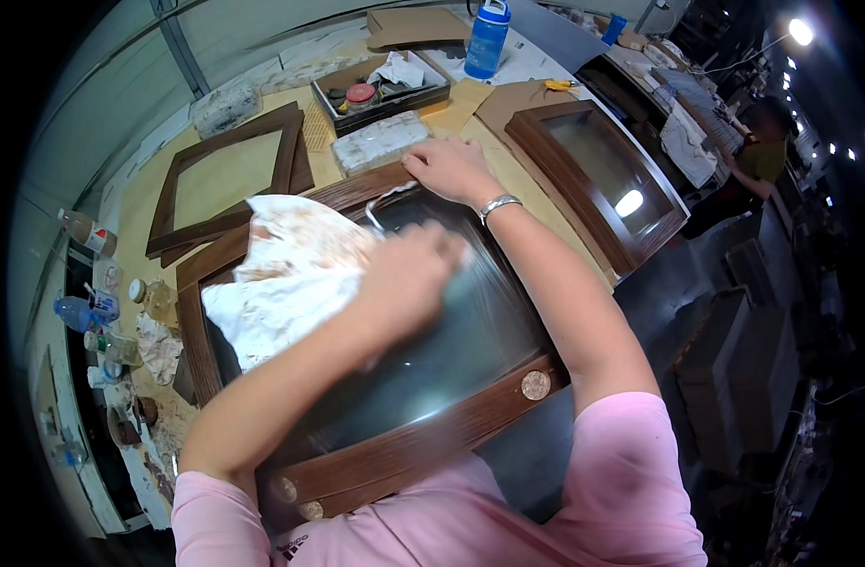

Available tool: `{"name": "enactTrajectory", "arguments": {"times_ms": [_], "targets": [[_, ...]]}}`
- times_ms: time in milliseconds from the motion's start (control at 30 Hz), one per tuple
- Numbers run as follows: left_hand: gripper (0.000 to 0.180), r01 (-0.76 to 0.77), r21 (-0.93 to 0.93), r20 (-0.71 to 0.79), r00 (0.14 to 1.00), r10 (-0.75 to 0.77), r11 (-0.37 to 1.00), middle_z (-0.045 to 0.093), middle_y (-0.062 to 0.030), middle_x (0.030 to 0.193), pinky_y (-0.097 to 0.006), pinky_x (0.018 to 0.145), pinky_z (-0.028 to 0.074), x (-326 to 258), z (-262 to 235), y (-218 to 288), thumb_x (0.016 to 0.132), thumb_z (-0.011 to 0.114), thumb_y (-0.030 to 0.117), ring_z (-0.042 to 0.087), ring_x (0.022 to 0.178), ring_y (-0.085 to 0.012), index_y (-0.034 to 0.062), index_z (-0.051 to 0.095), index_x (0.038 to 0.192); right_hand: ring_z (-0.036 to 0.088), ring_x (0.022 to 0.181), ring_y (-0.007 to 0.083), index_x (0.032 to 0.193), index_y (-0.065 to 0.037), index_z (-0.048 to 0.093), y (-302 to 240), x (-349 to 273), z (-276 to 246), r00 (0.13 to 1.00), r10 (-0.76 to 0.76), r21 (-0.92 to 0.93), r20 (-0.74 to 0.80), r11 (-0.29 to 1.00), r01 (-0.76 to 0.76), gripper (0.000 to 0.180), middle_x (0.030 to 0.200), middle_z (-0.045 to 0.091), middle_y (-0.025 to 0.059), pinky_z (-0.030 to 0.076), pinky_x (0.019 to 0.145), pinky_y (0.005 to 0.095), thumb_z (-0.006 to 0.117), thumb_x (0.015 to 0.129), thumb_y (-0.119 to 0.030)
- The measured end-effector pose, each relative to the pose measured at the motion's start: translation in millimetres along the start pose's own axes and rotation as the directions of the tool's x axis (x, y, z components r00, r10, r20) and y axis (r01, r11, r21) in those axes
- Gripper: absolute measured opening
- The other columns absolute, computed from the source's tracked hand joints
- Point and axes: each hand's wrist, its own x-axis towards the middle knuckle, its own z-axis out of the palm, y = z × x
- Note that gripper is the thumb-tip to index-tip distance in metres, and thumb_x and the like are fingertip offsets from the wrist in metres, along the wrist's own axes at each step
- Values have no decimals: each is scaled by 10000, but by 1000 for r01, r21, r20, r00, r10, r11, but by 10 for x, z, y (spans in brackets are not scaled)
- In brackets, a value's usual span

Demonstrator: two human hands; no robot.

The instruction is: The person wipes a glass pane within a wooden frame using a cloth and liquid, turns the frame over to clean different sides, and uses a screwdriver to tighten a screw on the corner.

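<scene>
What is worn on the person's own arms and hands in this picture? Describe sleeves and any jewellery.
Both arms wear short pink sleeves, leaving the forearms bare. The right hand has a silver bracelet at its wrist. The left hand wears no glove; it is too blurred to show rings.

The left hand (409, 283) presses a crumpled, stained white cloth (286, 274) onto the glass pane of a dark brown wood-grain framed window (414, 439) lying flat on the tan tabletop (149, 194). The right hand (451, 168), a silver bracelet (498, 205) at its wrist, rests on the frame's far edge, beside a white wrapped block (380, 142)
</scene>
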Motion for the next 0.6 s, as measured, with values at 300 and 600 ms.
{"name": "enactTrajectory", "arguments": {"times_ms": [300, 600], "targets": [[606, 146, 114, 128, 979, -161, 983, 532, -97, 865, -416, 639, 478, -799, -553, -422, 639, 682, -6, 569, 777, -288, 166, 673, 1220, 622, 1035, 283, 1036, -216, 750, -13, -2, -10, 999, 33, -7, 19, 999, -33, 346, 1013, 723, 66, 361, 960, 475, 475, 958, -412], [633, -53, -186, 352, 929, 117, 981, 505, -64, 762, -393, 559, 442, -1488, -1024, 67, 647, 676, -9, 547, 667, -243, 194, 693, 1247, 592, 1125, 250, 1083, -215, 755, -34, -48, -93, 998, 33, -31, 44, 999, -32, 377, 1105, 721, 49, 368, 1000, 490, 470, 971, -434]]}}
